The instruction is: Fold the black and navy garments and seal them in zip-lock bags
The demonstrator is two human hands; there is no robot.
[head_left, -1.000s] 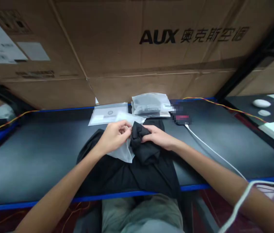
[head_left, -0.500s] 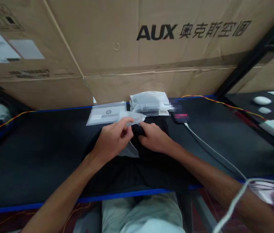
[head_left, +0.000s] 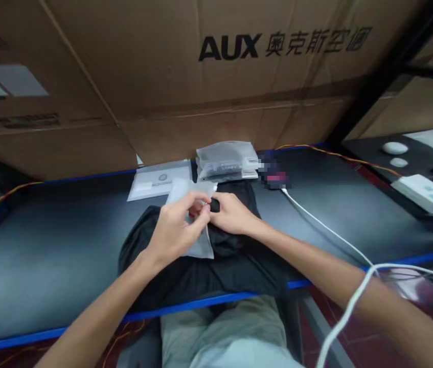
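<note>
cardboard (head_left: 155,61) reads aux behind bag (head_left: 202,246)

I see plain black fabric (head_left: 193,281) and a frosty, translucent white bag (head_left: 201,247) against my dark grey bench (head_left: 66,240), which has a bright blue edge (head_left: 197,305). The cardboard (head_left: 155,87) is brown with black lettering (head_left: 229,47), the cable (head_left: 325,230) white, the thin wire (head_left: 354,159) yellow and red, and my trousers (head_left: 243,324) plain grey-green.

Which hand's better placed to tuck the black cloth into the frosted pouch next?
Right, probably: the right hand grips bunched black cloth close beside the frosted pouch, while the left hand is occupied holding that pouch.
</note>
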